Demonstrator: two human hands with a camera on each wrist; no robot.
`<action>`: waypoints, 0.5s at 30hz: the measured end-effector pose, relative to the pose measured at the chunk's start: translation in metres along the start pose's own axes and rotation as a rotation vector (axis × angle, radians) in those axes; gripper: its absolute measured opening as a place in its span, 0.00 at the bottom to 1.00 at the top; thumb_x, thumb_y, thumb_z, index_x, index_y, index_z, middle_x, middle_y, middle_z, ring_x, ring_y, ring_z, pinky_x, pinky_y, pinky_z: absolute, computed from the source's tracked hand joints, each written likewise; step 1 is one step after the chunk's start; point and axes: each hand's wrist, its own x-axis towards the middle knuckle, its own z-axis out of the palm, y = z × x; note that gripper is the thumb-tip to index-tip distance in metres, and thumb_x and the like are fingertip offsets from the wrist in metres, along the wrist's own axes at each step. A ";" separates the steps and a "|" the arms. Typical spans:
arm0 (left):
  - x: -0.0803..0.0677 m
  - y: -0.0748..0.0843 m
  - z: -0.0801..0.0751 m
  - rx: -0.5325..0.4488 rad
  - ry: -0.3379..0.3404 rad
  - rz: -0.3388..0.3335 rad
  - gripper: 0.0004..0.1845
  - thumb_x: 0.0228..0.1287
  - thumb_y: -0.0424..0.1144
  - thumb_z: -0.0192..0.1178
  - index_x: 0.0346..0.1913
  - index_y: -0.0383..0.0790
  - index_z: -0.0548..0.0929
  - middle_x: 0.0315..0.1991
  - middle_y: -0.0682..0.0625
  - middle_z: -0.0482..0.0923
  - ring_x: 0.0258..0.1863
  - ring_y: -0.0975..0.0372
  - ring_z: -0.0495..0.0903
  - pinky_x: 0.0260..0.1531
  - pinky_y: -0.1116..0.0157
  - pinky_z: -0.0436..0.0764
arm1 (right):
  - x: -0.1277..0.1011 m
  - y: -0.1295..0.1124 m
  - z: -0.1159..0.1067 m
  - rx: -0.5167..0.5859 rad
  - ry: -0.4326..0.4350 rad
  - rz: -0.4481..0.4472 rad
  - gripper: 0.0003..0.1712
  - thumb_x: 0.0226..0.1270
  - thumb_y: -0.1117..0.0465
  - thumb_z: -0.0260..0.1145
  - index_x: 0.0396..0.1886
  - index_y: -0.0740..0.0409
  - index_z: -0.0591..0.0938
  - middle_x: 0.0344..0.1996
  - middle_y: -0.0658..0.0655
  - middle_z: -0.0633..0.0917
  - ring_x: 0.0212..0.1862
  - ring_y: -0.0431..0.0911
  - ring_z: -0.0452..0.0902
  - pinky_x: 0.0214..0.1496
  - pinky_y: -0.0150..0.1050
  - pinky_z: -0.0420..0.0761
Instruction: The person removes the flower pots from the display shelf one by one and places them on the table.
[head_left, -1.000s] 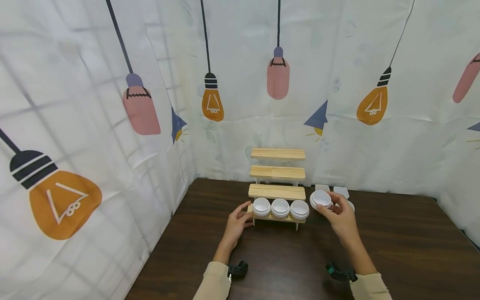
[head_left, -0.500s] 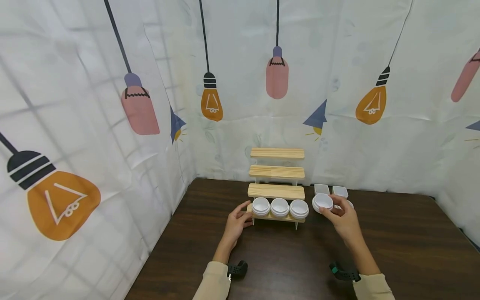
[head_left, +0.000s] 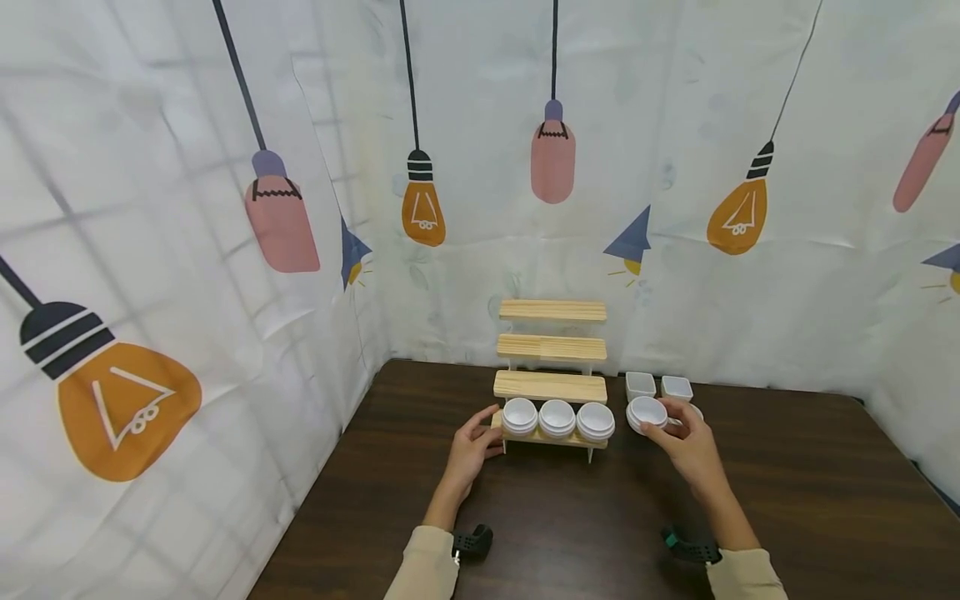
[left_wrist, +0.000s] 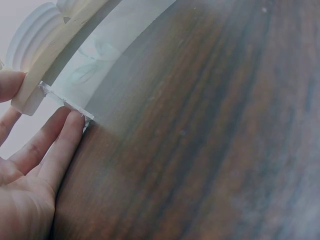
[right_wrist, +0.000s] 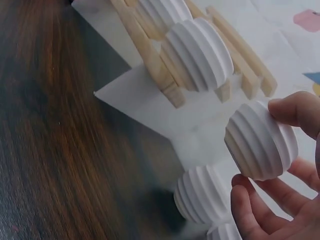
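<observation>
My right hand (head_left: 692,446) holds a white ribbed bowl (head_left: 647,412) by its side, right of a tiered wooden display stand (head_left: 551,385). In the right wrist view, thumb and fingers grip this bowl (right_wrist: 260,142) above another ribbed bowl (right_wrist: 200,195). At the stand's left end, my left hand (head_left: 467,450) grips the lowest shelf. The left wrist view shows the thumb against the shelf's end (left_wrist: 30,100) and two fingertips touching its clear leg (left_wrist: 67,102). Three white round bowls (head_left: 557,419) sit in a row on that lowest shelf.
Behind my right hand stand two square white dishes (head_left: 640,384); a round white piece (head_left: 697,412) shows partly beside its fingers. The dark wooden table (head_left: 555,533) meets a patterned curtain (head_left: 450,317) at the back. The stand's three upper shelves hold nothing.
My right hand has shifted slightly right and downward with the bowl, moving away from the stand and uncovering the square dishes more. My left hand has stayed at the stand's left end.
</observation>
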 end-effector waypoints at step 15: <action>0.011 -0.017 -0.001 0.017 0.016 -0.009 0.25 0.73 0.32 0.59 0.72 0.40 0.74 0.48 0.32 0.83 0.52 0.39 0.82 0.49 0.56 0.89 | 0.002 0.013 -0.009 -0.089 -0.090 0.035 0.34 0.68 0.57 0.73 0.69 0.62 0.73 0.61 0.69 0.78 0.43 0.34 0.77 0.42 0.27 0.79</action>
